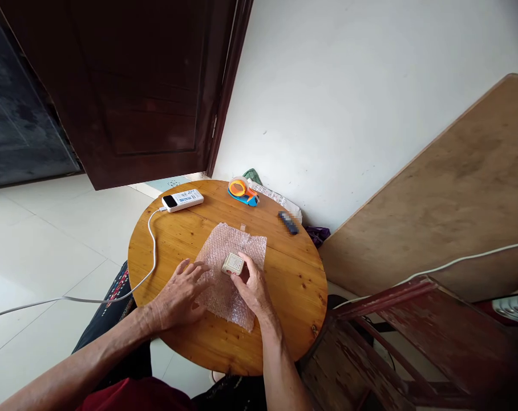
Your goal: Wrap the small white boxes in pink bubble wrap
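Observation:
A sheet of bubble wrap [231,305] lies spread on the round wooden table [291,291]. On its middle is a small cream-coloured box [233,263] with printing on its faces. My right hand [254,285] grips this box from the right, thumb at the near side and fingers at the far corner. At the left edge of the bubble wrap, my left hand [182,297] rests with its fingers apart and nothing in them. Its fingertips lie over the wrap, left of the box.
Toward the back stand a tape dispenser [243,191] in orange and blue and a white device [182,200] with a cable [154,251] running off left. A dark, blurred-out object [288,222] lies at the right. A wooden chair [396,342] is close on the right.

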`<state>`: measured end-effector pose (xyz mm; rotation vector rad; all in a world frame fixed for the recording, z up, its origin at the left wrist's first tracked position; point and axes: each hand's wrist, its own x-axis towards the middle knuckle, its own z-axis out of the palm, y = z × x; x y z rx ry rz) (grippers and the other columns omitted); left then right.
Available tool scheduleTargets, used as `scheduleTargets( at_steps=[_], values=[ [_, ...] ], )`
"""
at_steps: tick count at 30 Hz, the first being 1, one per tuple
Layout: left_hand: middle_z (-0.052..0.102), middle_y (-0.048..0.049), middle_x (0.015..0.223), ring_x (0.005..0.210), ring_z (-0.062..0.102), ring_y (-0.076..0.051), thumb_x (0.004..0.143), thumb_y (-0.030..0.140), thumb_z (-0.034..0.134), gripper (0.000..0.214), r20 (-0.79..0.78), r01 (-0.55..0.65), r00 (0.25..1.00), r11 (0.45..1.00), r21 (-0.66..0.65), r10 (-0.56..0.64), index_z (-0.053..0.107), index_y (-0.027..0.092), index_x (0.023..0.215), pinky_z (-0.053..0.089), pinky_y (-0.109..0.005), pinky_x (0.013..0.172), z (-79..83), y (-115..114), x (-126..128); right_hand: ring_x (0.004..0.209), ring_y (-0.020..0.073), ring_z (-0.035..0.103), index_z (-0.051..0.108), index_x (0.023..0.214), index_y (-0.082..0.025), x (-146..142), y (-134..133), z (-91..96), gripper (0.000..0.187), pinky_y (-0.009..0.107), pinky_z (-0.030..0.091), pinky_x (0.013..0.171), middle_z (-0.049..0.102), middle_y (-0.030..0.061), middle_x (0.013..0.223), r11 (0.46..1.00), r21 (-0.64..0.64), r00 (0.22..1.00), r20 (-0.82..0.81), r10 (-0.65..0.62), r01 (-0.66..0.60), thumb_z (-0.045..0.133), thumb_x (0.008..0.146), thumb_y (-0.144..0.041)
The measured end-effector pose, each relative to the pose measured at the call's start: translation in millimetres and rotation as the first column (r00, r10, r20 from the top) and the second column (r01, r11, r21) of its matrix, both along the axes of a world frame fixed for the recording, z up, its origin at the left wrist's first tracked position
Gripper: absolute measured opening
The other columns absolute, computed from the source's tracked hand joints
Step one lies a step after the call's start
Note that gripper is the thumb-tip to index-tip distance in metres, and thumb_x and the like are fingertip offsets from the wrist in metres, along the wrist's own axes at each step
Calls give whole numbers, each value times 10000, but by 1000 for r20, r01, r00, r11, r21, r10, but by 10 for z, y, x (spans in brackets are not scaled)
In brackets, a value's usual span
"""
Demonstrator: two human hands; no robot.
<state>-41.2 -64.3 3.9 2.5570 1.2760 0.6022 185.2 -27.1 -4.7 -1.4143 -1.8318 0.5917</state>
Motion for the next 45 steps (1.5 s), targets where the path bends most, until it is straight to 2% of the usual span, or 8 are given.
scheduleTargets(
  at_steps=[9,15,21,24,29,32,37,45],
  values=[
    [710,-50,1041,1091,599,-246,767,55,527,179,67,45,996,996,74,-50,641,191,753,329,-511,1108,-43,7,122,1262,274,542,486,1376,-210,28,-17,30,584,452,416,1074,585,118,1367,996,-83,987,-157,15,-29,607,820,-343],
    [693,-40,761,766,628,-194,794,101,536,134,177,-111,978,994,11,107,624,188,741,478,-375,879,230,236,219,1281,316,521,552,1322,-221,256,18,144,665,469,438,1042,580,135,1364,984,-174,931,-365,-24,-43,537,832,-670],
    [667,-53,691,764,626,-226,773,125,552,119,92,-200,975,979,-36,203,646,187,736,475,-346,806,404,573,451,1294,284,499,500,1378,-263,324,9,519,691,450,371,1084,563,94,1385,968,-206,979,-173,108,-143,713,762,-491],
    [680,-58,718,788,642,-228,781,133,554,115,105,-238,964,969,-68,244,651,185,747,471,-342,820,372,712,506,1044,242,622,591,1276,-235,277,134,585,595,379,453,936,683,61,1104,971,-231,998,7,70,-67,737,702,-292],
    [728,-58,917,891,668,-225,814,332,626,280,318,-170,925,974,-147,209,640,183,1051,482,-352,881,209,832,461,580,123,504,676,781,-191,243,376,504,83,237,371,573,565,-44,610,952,-295,994,45,103,-86,615,741,-229],
    [726,-80,1046,996,657,-257,760,426,687,541,381,-114,907,975,-191,180,575,175,1226,479,-392,926,121,863,421,575,118,476,619,678,-197,254,417,420,127,232,353,563,542,-48,600,959,-254,992,-64,112,-125,589,768,-282],
    [739,-58,964,910,670,-218,764,299,657,242,336,-121,906,918,-379,258,691,177,970,507,-294,814,116,912,425,614,130,486,582,679,-206,274,393,265,132,240,373,598,569,-36,657,964,-249,978,-206,40,-92,620,740,-317],
    [647,13,690,681,574,-134,738,235,589,126,373,-59,891,882,-468,257,676,155,780,436,-214,634,225,874,457,535,101,413,583,669,-198,242,338,228,150,226,311,530,505,-55,581,935,-333,955,-296,20,-123,651,732,-317]
  ],
)
